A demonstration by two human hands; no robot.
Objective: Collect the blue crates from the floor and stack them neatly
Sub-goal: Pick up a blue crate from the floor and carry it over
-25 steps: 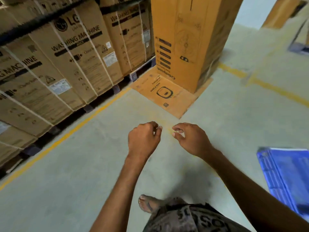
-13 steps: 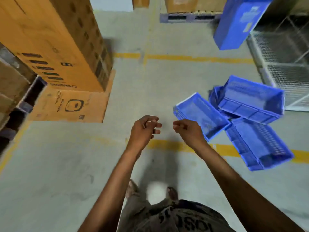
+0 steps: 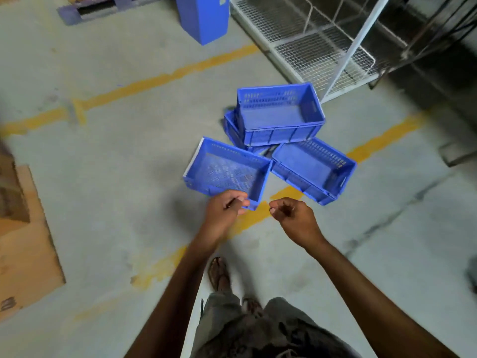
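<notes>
Several blue plastic crates lie in a loose heap on the concrete floor. One crate sits on top of another crate that is mostly hidden. A third crate lies tilted at the front left, and a further crate lies at the front right. My left hand hovers over the near rim of the front left crate, fingers curled and holding nothing. My right hand is loosely curled beside it, just short of the front right crate.
A wire mesh rack with a white post stands behind the heap on the right. A tall blue bin and a pallet are at the back. Flat cardboard lies at the left. Yellow floor lines cross the area.
My view has swung right and the crates now sit straight ahead and closer. Both hands keep their curled pose and have come up to the heap's near edge.
</notes>
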